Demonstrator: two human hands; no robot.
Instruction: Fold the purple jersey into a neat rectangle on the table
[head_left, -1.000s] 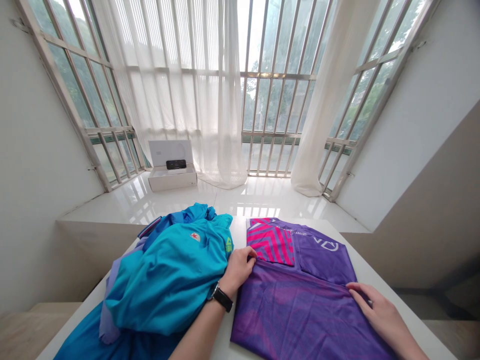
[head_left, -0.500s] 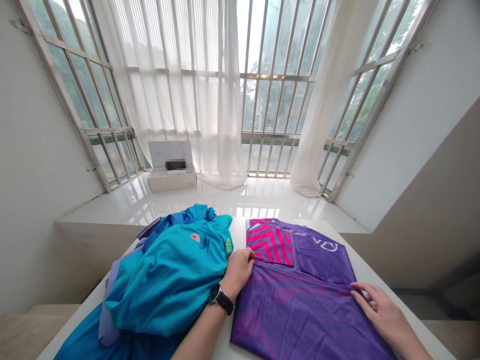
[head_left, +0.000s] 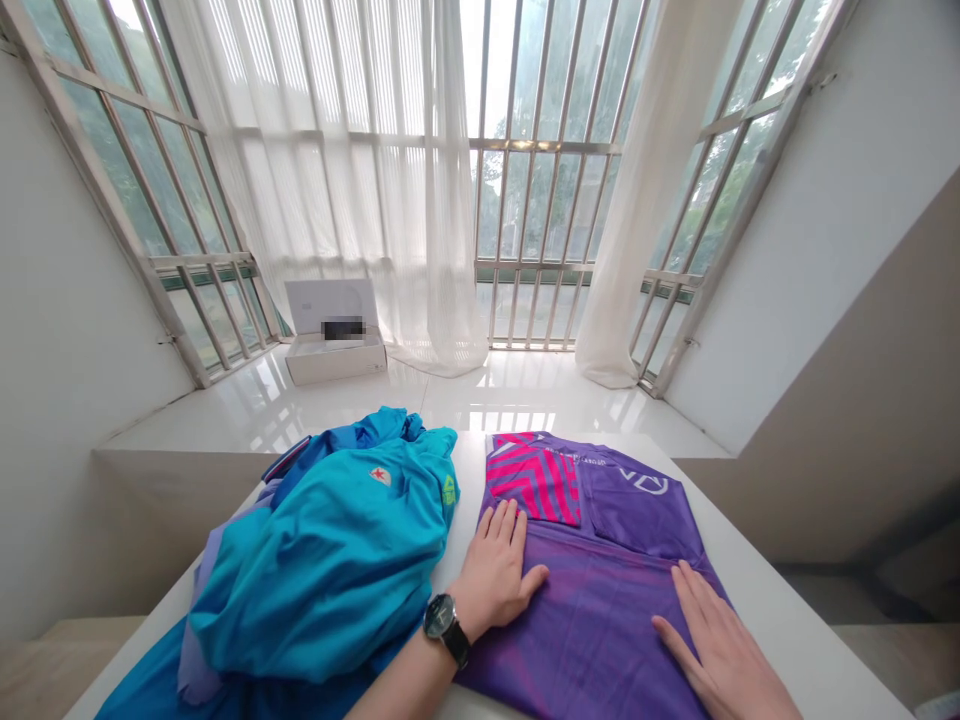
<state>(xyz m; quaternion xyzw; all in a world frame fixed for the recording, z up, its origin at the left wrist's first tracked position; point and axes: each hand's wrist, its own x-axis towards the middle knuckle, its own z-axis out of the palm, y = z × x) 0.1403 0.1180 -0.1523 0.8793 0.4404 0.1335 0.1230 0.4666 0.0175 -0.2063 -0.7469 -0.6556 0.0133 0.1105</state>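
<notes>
Slick purple jersey (head_left: 607,640) lies under left hand (head_left: 495,572) and right hand (head_left: 720,650), both grips spread flat, beside a crumpled teal jacket (head_left: 322,560).

Barred windows (head_left: 551,215) behind sheer curtains (head_left: 337,200)

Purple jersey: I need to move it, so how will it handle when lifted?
Sheen suggests thin, slippery fabric, so the purple jersey will likely droop. Its folds, under the left hand and right hand, may slide apart.
</notes>
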